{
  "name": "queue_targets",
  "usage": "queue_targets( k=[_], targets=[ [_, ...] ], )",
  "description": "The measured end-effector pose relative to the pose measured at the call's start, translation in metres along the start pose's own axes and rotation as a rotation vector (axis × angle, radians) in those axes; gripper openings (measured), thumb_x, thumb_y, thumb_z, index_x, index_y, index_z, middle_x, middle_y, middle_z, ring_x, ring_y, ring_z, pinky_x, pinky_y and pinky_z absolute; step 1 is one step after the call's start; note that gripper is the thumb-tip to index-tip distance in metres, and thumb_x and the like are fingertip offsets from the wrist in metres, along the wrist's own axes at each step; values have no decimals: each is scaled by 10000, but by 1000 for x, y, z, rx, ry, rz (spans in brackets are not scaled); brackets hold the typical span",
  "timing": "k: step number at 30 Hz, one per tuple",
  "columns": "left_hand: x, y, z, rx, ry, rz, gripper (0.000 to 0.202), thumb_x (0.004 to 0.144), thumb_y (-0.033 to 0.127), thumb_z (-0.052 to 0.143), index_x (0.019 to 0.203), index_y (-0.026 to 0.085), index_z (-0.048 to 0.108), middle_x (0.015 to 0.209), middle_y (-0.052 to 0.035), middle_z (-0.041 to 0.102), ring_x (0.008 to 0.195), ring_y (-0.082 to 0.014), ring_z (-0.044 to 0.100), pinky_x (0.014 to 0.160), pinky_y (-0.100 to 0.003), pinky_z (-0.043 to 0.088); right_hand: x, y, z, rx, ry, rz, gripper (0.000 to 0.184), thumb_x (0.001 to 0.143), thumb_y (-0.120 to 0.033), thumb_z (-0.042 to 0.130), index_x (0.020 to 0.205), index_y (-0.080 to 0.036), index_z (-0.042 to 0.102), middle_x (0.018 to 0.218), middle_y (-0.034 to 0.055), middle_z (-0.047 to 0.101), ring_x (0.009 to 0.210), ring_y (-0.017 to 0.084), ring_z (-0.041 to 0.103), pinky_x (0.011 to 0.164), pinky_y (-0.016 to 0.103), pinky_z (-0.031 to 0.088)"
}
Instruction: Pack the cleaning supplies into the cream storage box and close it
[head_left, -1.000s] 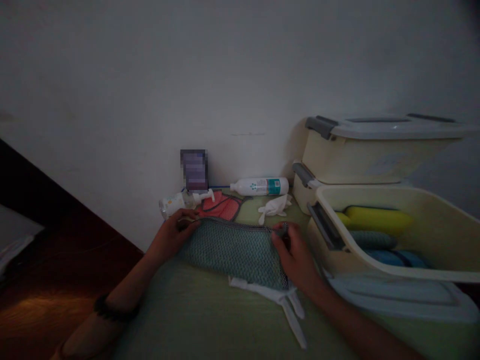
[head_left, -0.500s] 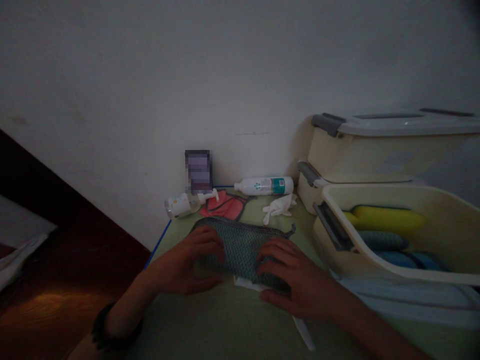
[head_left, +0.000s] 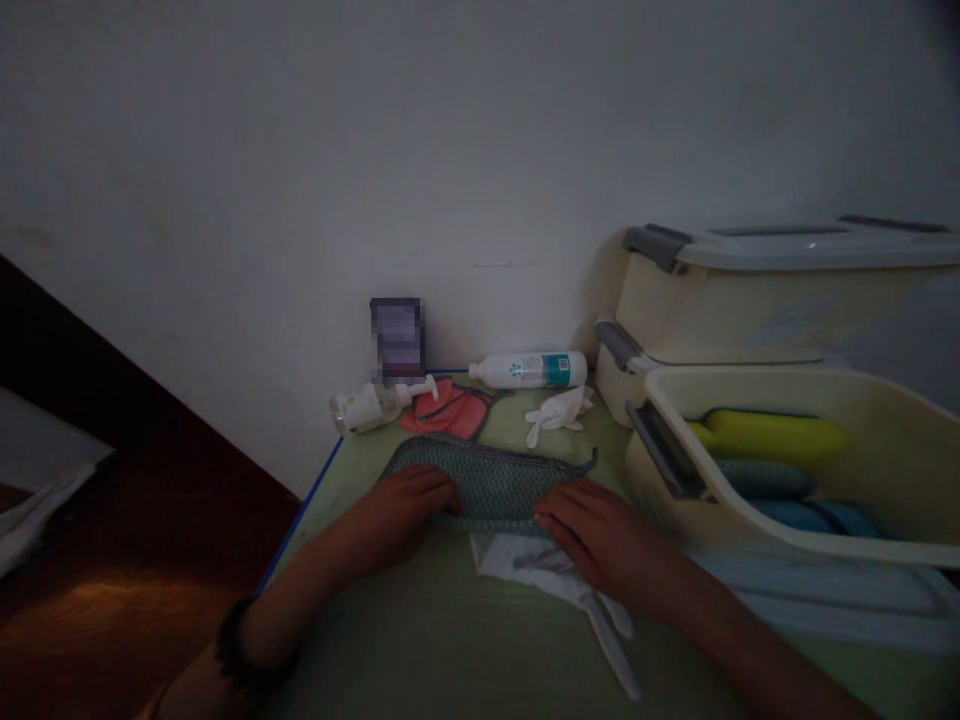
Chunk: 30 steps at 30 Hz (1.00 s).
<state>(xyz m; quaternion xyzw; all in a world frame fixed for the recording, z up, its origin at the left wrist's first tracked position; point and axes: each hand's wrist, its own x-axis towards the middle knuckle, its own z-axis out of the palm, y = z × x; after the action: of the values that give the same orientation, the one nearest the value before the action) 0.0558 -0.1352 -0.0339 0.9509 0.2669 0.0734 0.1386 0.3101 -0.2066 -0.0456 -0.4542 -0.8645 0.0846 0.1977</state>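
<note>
A dark green textured cloth (head_left: 499,485) with a striped border lies across the table in front of me. My left hand (head_left: 405,515) is closed on its near left part, fingers curled over the edge. At the near right part, my right hand (head_left: 596,530) also has its fingers closed on the cloth. A white glove (head_left: 510,560) lies just on the near side of the cloth, partly under my right hand, with its fingers pointing toward me. Beyond the cloth sit a crumpled red cloth (head_left: 457,412) and another white glove (head_left: 559,412).
A clear pump bottle (head_left: 367,408) and a white bottle with a teal label (head_left: 529,370) lie at the back. A blurred dark device (head_left: 398,340) leans on the wall. To the right, an open cream bin (head_left: 922,470) holds yellow, green and blue rolls; lidded bins (head_left: 750,310) stand behind.
Both hands have closed onto the green cloth's near edge, which now lies farther from me. More of the white glove beneath shows.
</note>
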Motion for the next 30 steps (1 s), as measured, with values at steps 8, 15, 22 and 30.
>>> queue_targets(
  k=[8, 15, 22, 30],
  targets=[
    [-19, -47, -15, -45, 394, -200, 500, 620, -6, 356, 1020, 193, 580, 1082, -80, 625, 1043, -223, 559, 926, -412, 442, 1, -3, -7, 81, -163, -8, 308, 950, -331, 402, 771, -187, 606, 736, 26, 605, 721, 171, 569, 659, 308, 433],
    [-8, -56, -2, -175, 504, -547, 323, 875, 324, 393, 1071, 142, 574, 934, -103, 679, 820, -235, 653, 727, -365, 517, 0, -4, -9, 209, -110, 18, 364, 979, -286, 296, 758, -205, 574, 721, 19, 592, 693, 159, 547, 649, 304, 435],
    [3, -49, 9, -220, 448, -514, 313, 744, 310, 605, 1022, 167, 615, 784, -46, 660, 670, -200, 618, 636, -346, 515, 2, -3, 0, 115, -108, 36, 300, 960, -300, 391, 786, -196, 613, 739, 15, 613, 729, 160, 572, 690, 315, 450],
    [6, -4, 7, -295, 575, -331, 105, 795, 299, 591, 811, 196, 577, 823, -38, 664, 777, -175, 625, 753, -327, 518, -1, -8, 7, 167, 204, 131, 313, 903, -266, 486, 1212, -218, 507, 1210, 107, 540, 1111, 224, 538, 929, 424, 474]
  ],
)
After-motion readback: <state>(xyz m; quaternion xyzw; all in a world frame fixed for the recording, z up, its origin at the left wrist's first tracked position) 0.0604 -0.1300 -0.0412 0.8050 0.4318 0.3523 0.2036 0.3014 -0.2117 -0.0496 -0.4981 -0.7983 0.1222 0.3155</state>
